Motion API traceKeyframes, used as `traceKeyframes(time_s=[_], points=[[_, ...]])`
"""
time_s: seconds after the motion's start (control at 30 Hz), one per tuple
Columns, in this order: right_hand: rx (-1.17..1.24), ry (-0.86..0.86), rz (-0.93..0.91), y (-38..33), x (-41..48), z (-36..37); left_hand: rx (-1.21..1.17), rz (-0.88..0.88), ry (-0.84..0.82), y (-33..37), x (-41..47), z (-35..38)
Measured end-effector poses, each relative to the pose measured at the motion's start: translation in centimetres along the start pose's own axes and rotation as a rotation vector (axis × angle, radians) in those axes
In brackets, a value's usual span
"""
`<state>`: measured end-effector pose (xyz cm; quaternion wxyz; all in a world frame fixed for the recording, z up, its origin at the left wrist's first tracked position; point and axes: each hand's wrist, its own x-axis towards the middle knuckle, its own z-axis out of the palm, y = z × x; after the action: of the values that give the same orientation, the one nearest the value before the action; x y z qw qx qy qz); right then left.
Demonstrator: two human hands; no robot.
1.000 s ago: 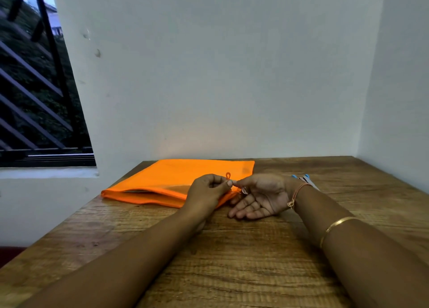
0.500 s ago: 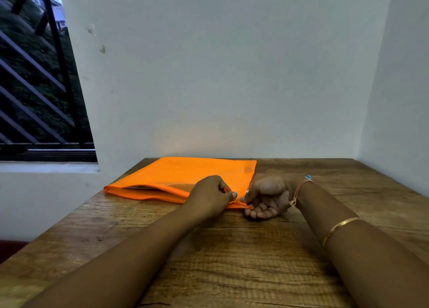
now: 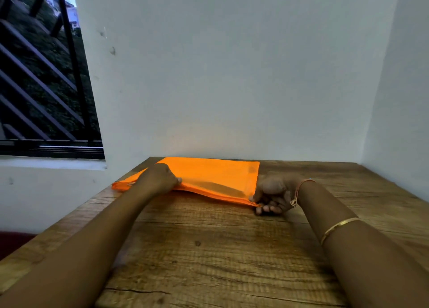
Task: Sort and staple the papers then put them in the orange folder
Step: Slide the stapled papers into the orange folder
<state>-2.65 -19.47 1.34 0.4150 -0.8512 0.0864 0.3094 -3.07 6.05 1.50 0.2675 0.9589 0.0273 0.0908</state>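
The orange folder [image 3: 216,175] lies flat on the wooden table [image 3: 209,249] against the far wall. My left hand [image 3: 160,178] grips the folder's near edge left of the middle, fingers curled over something too small to make out. My right hand [image 3: 271,195] pinches the folder's near right corner and rests on the table. No loose papers or stapler show; a small blue tip [image 3: 310,178] peeks out behind my right wrist.
White walls close the table at the back and on the right. A barred window [image 3: 46,87] opens at the left above a sill. The table's left edge runs diagonally toward me. Bracelets sit on my right wrist and forearm.
My left hand has slid left along the folder's near edge, from beside my right hand to left of the middle. My right hand has turned palm-down and stays at the right corner.
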Motion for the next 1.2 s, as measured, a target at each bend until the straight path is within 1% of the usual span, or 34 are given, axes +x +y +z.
traceKeyframes(time_s=[0.1,0.23,0.33,0.5,0.57,0.67,0.77,0.87,0.97,1.03,1.07,1.1,1.13,1.17,1.2], points=[[-0.040,0.063,0.002,0.1,-0.2,-0.1,0.002,-0.049,0.093,-2.2,0.6,-1.1],[-0.060,0.121,0.019,0.6,-0.1,-0.5,0.079,-0.197,0.122,-5.8,1.7,-3.0],[-0.073,0.136,0.025,0.7,-0.1,-0.5,0.044,-0.230,0.174,-7.9,2.0,-4.0],[-0.113,0.161,0.044,0.6,0.0,-0.6,-0.042,-0.366,0.282,-11.5,2.2,-5.1],[-0.122,0.169,0.040,0.5,-0.3,-0.6,-0.015,-0.384,0.267,-12.5,2.4,-4.7],[-0.126,0.167,0.030,0.4,-0.7,-0.5,0.030,-0.366,0.266,-13.3,3.0,-4.1],[-0.124,0.172,0.034,0.4,-0.8,-0.5,-0.017,-0.359,0.254,-13.6,3.5,-3.7],[-0.146,0.190,0.034,0.3,-0.6,-0.4,0.119,-0.288,0.296,-13.1,2.9,-3.0],[-0.175,0.210,0.030,0.2,-0.5,-0.2,0.285,-0.242,0.266,-12.7,2.4,-2.4],[-0.182,0.225,0.017,0.2,-0.7,-0.1,0.488,-0.188,0.253,-12.3,2.0,-2.3],[-0.187,0.235,0.008,0.2,-0.7,0.0,0.625,-0.128,0.247,-12.1,1.8,-2.2],[-0.195,0.250,-0.002,0.2,-0.7,0.0,0.723,-0.026,0.228,-11.7,1.7,-2.1],[-0.204,0.273,-0.012,0.2,-0.7,0.1,0.747,0.101,0.178,-11.3,1.7,-1.9],[-0.215,0.304,-0.023,0.2,-0.7,0.2,0.716,0.213,0.104,-10.8,1.7,-1.6],[-0.224,0.336,-0.039,0.2,-0.7,0.4,0.663,0.278,0.041,-10.2,1.6,-1.4]])
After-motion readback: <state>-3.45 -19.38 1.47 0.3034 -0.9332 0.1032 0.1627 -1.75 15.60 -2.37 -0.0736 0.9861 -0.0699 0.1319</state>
